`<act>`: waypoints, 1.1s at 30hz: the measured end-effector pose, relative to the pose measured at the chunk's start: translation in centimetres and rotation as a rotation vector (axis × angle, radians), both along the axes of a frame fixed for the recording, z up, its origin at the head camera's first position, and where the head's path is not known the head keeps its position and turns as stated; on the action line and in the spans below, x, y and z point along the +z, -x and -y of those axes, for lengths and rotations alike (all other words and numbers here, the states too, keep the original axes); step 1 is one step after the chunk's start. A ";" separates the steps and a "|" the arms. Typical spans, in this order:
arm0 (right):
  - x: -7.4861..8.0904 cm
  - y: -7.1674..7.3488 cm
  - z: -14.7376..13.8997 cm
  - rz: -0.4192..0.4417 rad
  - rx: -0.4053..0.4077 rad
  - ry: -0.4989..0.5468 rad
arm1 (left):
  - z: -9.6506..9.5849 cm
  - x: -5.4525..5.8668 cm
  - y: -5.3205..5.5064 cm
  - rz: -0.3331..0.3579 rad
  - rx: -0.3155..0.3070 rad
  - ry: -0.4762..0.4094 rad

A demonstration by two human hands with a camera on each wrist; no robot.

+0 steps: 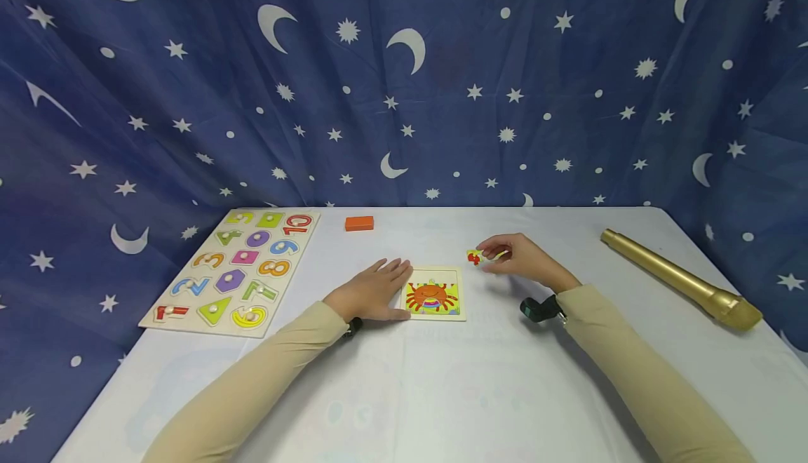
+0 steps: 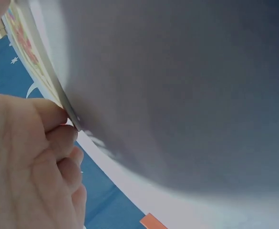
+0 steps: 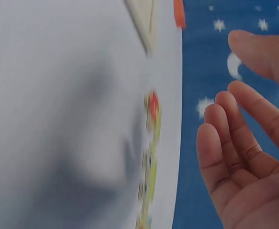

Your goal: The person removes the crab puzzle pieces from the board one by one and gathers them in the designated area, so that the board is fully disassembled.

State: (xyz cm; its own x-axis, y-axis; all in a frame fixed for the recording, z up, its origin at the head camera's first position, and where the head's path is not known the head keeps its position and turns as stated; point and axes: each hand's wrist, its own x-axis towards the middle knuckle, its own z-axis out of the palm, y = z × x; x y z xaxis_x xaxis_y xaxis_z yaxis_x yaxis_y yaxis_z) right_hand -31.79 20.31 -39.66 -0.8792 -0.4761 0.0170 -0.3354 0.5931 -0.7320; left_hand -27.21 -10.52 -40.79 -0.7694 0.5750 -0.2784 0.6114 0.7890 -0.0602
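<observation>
A small square crab puzzle board (image 1: pixel 432 299) with a pale frame lies mid-table. My left hand (image 1: pixel 374 292) rests at its left side, fingertips at the upper corner and thumb at the lower one. In the left wrist view, the fingertips touch the edge of the board (image 2: pixel 47 67). My right hand (image 1: pixel 519 261) hovers to the right of the board, thumb and fingers apart with nothing between them. Beside its fingertips lies a red and yellow puzzle piece (image 1: pixel 475 257). The right wrist view shows several colourful pieces (image 3: pixel 152 179) in a row on the table, partly blurred.
At the left lies a board of numbers and shapes (image 1: pixel 230 270) with knobs. An orange block (image 1: pixel 359 224) sits near the back edge. A long gold object (image 1: pixel 682 277) with a flared end lies at the right. A starry blue curtain (image 1: pixel 404 126) hangs behind the white table (image 1: pixel 379 393).
</observation>
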 end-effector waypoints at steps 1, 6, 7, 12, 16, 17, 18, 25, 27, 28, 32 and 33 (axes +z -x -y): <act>0.0 -0.1 0.6 -0.002 0.013 0.004 | 0.1 -0.1 0.0 -0.003 0.001 0.003; -0.2 -0.6 3.4 0.015 0.074 0.023 | 0.6 -0.5 0.3 -0.024 0.001 0.027; -0.3 -0.7 4.0 0.022 0.084 0.022 | 0.7 -0.5 0.3 -0.026 0.001 0.026; -0.8 -0.8 6.5 0.050 0.135 0.004 | 0.9 -0.5 0.5 -0.044 -0.026 0.039; -1.1 -0.8 8.0 0.071 0.168 -0.013 | 1.0 -0.4 0.6 -0.067 -0.048 0.040; -1.2 -0.8 8.4 0.074 0.174 -0.020 | 1.0 -0.3 0.6 -0.071 -0.052 0.042; -1.2 -0.8 8.7 0.078 0.181 -0.023 | 1.0 -0.3 0.5 -0.075 -0.057 0.045; -1.7 -0.9 10.2 0.051 0.225 -0.081 | 1.0 0.0 0.5 -0.088 -0.090 0.031; -1.8 -0.9 10.4 0.036 0.236 -0.099 | 1.0 0.0 0.5 -0.090 -0.097 0.021; -1.8 -0.9 10.4 0.034 0.237 -0.109 | 1.1 0.0 0.5 -0.090 -0.099 0.021; -1.9 -0.8 10.7 0.035 0.237 -0.132 | 1.1 -0.1 0.5 -0.089 -0.099 0.020; -1.9 -0.8 10.8 0.037 0.235 -0.136 | 1.1 -0.1 0.5 -0.088 -0.098 0.020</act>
State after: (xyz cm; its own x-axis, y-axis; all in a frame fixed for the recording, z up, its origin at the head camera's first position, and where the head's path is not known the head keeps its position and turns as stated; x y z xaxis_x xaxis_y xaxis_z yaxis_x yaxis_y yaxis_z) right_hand -31.03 9.51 -41.53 -0.7429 -0.6632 -0.0913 -0.4501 0.5958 -0.6652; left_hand -27.66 -11.61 -40.85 -0.7319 0.6434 -0.2242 0.6770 0.7241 -0.1319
